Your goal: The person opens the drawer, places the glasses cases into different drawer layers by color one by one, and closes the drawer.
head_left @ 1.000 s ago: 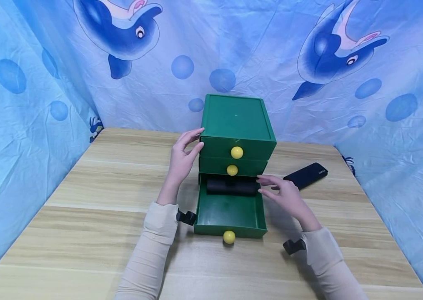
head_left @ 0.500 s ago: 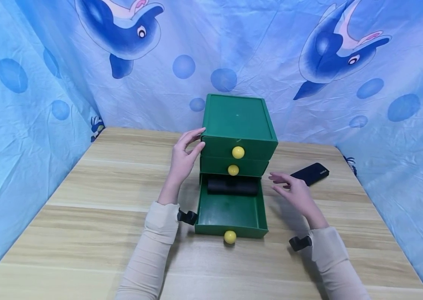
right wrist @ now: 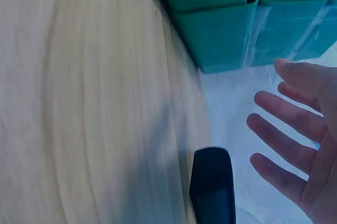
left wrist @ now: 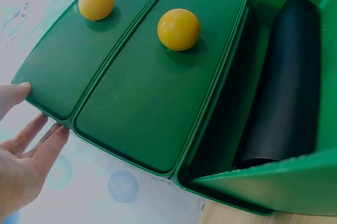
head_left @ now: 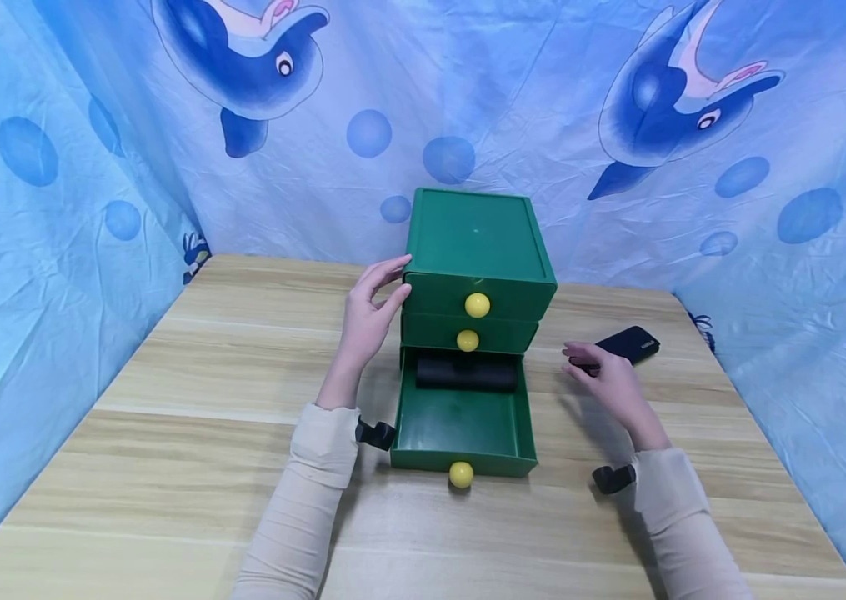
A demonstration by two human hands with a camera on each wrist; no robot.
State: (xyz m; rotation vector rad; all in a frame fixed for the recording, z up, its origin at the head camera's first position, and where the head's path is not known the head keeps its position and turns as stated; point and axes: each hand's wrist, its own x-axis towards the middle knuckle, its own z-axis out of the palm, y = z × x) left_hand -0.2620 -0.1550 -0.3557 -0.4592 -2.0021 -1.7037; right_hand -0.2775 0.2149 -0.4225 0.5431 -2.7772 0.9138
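Note:
A green three-drawer cabinet (head_left: 478, 233) with yellow round knobs stands on the table. Its bottom drawer (head_left: 460, 425) is pulled out, and a rounded black case (left wrist: 287, 82) lies crosswise at the back of it. My left hand (head_left: 366, 321) steadies the cabinet, thumb and fingertips touching the upper left corner, as the left wrist view also shows. My right hand (head_left: 608, 379) hovers right of the cabinet with fingers spread and nothing held. Close by that hand, a second black case (head_left: 633, 343), with small pale lettering, lies on the table, partly covered by the hand in the head view.
The upper two drawers are closed, with a yellow knob (head_left: 478, 305) on the top one. Under everything is a wood-grain table (head_left: 190, 417). Blue dolphin-print cloth (head_left: 528, 108) hangs behind and at both sides.
My right hand has moved right, away from the open drawer's edge toward the black case on the table. The left hand, the cabinet and the case in the drawer have stayed put.

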